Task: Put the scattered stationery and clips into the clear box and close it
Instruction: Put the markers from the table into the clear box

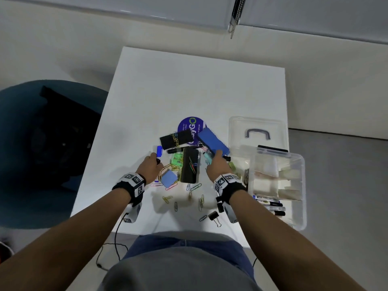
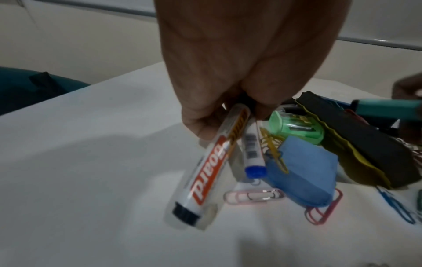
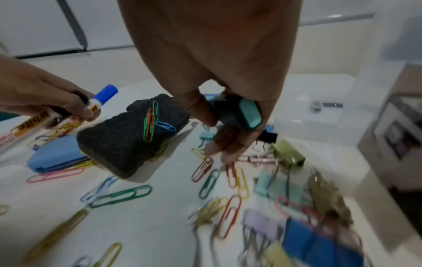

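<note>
My left hand [image 1: 154,162] grips two whiteboard markers [image 2: 205,171], one with a black end and one with a blue end [image 2: 254,171], just above the table's left side. My right hand [image 1: 216,159] holds a teal highlighter [image 3: 247,112] together with a dark pen, its lower fingers [image 3: 219,144] hanging over the clips. The clear box [image 1: 302,185] stands open at the right edge with markers and paper packets inside. Its lid [image 1: 256,124] lies behind it. Between the hands lie a black board eraser [image 3: 132,133] carrying paper clips, a blue eraser [image 1: 212,141], a green sharpener [image 2: 294,128] and a blue block [image 2: 303,173].
Several coloured paper clips [image 3: 207,182] and binder clips [image 3: 290,153] litter the white table [image 1: 189,85] near its front edge, with a black binder clip [image 1: 214,216] close to me. A purple round sticker [image 1: 189,127] lies behind the pile. A dark blue chair [image 1: 42,143] stands at left.
</note>
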Available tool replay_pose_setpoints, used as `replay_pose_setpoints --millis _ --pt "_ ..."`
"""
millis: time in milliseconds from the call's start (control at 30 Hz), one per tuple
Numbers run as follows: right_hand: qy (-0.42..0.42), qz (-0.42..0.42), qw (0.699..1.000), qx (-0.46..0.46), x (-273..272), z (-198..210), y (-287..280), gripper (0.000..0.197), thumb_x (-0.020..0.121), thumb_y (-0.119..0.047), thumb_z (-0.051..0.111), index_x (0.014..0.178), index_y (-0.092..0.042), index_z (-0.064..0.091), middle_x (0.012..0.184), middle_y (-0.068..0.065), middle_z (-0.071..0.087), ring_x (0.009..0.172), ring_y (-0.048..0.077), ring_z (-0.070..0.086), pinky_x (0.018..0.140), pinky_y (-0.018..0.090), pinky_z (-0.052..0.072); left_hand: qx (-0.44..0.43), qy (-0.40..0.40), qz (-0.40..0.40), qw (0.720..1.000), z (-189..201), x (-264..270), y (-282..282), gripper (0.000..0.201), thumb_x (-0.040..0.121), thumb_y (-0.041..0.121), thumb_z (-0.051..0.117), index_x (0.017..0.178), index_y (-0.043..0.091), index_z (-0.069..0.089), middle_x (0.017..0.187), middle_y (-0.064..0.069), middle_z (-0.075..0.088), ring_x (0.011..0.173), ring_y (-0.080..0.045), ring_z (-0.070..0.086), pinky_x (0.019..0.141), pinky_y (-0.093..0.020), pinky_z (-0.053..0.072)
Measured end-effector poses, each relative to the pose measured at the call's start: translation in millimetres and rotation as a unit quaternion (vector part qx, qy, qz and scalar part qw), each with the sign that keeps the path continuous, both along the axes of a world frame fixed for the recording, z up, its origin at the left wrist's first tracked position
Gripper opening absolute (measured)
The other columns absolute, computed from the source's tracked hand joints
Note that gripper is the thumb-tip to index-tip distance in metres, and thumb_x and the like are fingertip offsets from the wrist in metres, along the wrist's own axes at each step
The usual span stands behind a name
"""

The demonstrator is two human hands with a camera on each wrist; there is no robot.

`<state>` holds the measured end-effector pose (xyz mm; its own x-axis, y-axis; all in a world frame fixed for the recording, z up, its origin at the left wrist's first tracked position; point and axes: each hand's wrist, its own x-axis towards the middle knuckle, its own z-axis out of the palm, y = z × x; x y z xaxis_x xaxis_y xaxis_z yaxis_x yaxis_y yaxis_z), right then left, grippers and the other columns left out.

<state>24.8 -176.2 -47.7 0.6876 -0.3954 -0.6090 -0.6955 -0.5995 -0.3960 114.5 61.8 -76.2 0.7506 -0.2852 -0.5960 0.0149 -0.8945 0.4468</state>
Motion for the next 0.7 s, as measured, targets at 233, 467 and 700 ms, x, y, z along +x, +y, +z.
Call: replay_pose_setpoints --millis 233,467,700 --pt "-0.062 0.188 0.979 -0.057 59 10 3 0.043 0.092 -0.007 0.051 0.133 -0.009 0.041 0.127 0.017 0.045 0.091 0.036 0.061 0.07 0.04 0.051 -0.06 0.032 0.042 0.997 19 -6 -5 0.014 0.098 0.017 0.044 0.098 0.01 0.031 0.082 -0.017 0.055 0.067 -0.026 0.049 0.063 -0.033 0.038" --pt "-0.021 0.337 0.937 -0.088 83 -5 -1 0.044 0.092 -0.012 0.054 0.135 -0.01 0.047 0.133 0.013 0.047 0.113 0.035 0.057 0.085 0.043 0.05 -0.093 0.032 0.073 0.993 33 -6 -15 0.015 0.099 0.026 0.045 0.103 0.014 0.036 0.082 -0.02 0.061 0.07 -0.034 0.058 0.062 -0.034 0.042" --pt "0.012 0.332 0.937 -0.109 65 -8 -2 0.038 0.093 -0.017 0.055 0.129 -0.006 0.051 0.131 0.016 0.047 0.105 0.037 0.062 0.087 0.042 0.052 -0.123 0.029 0.078 0.989 48 -8 -34 0.024 0.098 0.03 0.051 0.103 0.011 0.037 0.074 -0.009 0.058 0.062 -0.029 0.066 0.062 -0.039 0.052"
